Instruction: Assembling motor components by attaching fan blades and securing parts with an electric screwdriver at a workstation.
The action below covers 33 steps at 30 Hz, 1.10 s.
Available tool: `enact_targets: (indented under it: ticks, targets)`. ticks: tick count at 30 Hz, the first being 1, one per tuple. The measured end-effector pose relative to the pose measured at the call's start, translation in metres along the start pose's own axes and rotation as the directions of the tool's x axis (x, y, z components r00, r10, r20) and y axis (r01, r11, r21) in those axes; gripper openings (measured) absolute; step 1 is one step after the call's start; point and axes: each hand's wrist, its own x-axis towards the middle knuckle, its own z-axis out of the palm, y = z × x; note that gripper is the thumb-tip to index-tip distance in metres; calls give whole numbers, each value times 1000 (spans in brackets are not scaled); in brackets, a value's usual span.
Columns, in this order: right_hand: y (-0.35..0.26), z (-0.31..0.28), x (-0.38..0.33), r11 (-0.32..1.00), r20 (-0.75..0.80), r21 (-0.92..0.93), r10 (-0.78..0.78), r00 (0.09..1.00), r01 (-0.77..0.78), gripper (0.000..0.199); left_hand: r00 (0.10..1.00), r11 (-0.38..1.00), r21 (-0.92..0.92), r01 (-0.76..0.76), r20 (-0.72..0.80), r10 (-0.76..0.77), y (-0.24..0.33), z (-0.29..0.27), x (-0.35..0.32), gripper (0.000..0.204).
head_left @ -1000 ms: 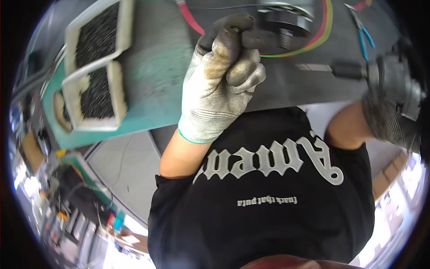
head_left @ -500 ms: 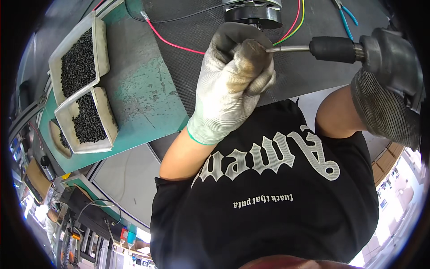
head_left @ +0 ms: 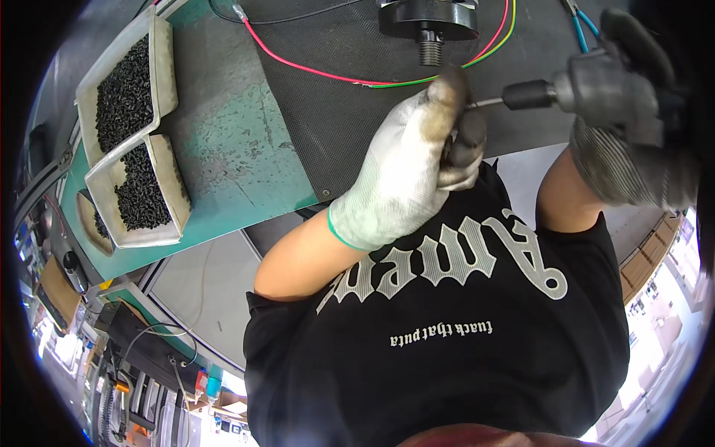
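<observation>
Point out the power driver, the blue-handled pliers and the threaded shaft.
Power driver (head_left: 605, 89): head view, on its grey body.
Blue-handled pliers (head_left: 579, 32): head view, on one handle.
Threaded shaft (head_left: 430, 51): head view, on its threads.

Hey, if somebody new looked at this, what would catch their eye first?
Probably the pale-gloved left hand near the middle, curled at the tip of the power driver that the dark-gloved right hand holds at the right. Next, two pale trays of small black pieces at the upper left, and a round black part with a threaded shaft at top centre.
</observation>
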Motion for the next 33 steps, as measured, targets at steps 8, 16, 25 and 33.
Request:
enact_targets:
  ticks: [8, 16, 25, 33]
  targets:
    - [17, 25, 1, 987, -25, 93, 136, 990, -133, 28, 947, 950, -244, -193, -300, 116, -2, -18, 20, 22]
    - [9, 35, -2, 935, -31, 198, 307, 951, -295, 28, 987, 957, -287, -31, -160, -16, 15, -24, 19, 17]
    - [6, 39, -7, 824, -17, 289, 514, 858, -488, 28, 961, 997, -70, -24, -278, 3, 12, -20, 22, 24]
    - [-2, 48, 10, 784, 228, 508, 278, 933, -357, 23, 972, 990, -2, -142, -190, 139, 17, -23, 20, 30]
